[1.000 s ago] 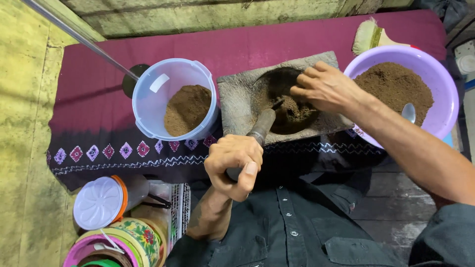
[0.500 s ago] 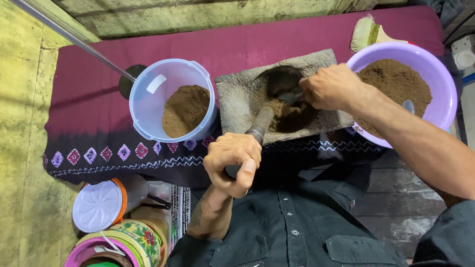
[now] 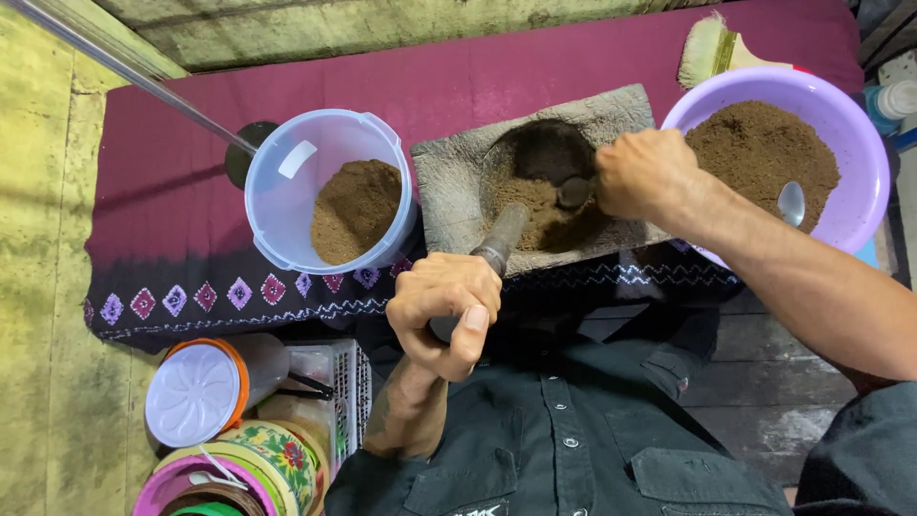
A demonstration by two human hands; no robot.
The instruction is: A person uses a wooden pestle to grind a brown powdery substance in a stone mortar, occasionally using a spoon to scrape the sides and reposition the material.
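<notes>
Maroon cloth [image 3: 478, 76] under stone mortar [image 3: 449, 182]. Left hand [image 3: 447, 311] clenched on pestle [image 3: 497, 244], tip in bowl. Right hand [image 3: 645, 177] grips spoon [image 3: 573, 191], scooping brown powder [image 3: 544, 215]. Mid-grind; next needs a level lift.

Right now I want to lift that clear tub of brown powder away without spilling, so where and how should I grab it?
Probably by the rim of the clear tub, with both hands from its left and near sides. It stands upright and open-topped with powder low inside, and its right wall sits close to the stone mortar, where the left hand holds the pestle.
</notes>
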